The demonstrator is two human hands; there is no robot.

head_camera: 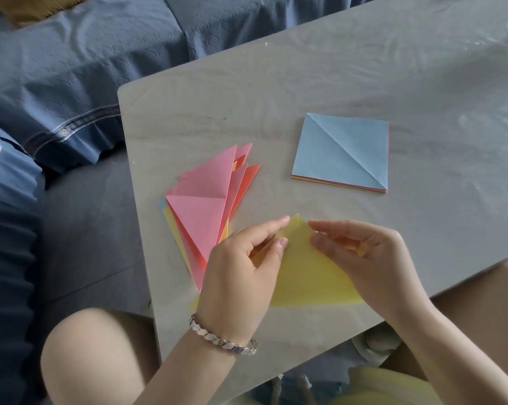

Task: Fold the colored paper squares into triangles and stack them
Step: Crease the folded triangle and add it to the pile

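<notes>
While the loose pile of folded triangles (201, 206), pink on top, lies fanned at the left of the grey table (422, 83), I judge the step in hand to be the folding of one more sheet. Just right of that pile the left hand (238, 273), a bracelet (223, 337) at its wrist, pinches the yellow paper (305, 273) between thumb and forefinger near its upper corner; the sheet lies at the table's near edge, already triangular in outline. The right hand (369, 258) pinches the same corner from the other side, so I take it the two points are being matched. Next, I think, comes a firm press along the long edge, then a carry leftward onto the pile. Farther right and back, well apart, sits the stack of unfolded squares (340, 153), blue on top. Both hands cover the yellow sheet's lower corners, so I cannot tell whether its crease is set, and the squares are too thin to count.
</notes>
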